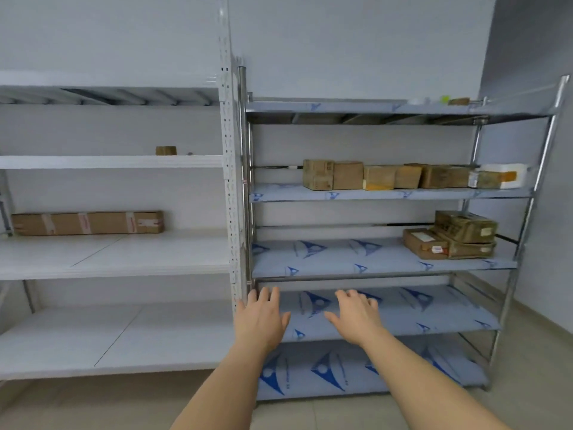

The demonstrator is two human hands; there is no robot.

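Observation:
My left hand (262, 318) and my right hand (356, 316) reach forward, palms down, fingers straight and spread, holding nothing. Both hover in front of a low shelf board (434, 311) of a steel rack (527, 212) whose boards carry blue-printed film. The left hand is near the rack's left post (245, 181). A row of several small cardboard boxes (387, 176) with a white foam box (508, 175) at its right end stands on a higher board. One board lower, stacked brown boxes (452, 237) sit at the right end.
A white rack (117, 259) stands to the left, with a long taped carton (88, 223) on its middle board and a small brown box (166, 150) above. Small items (446, 100) lie on the steel rack's top board. Beige floor (93, 405) runs below; walls close the back and right.

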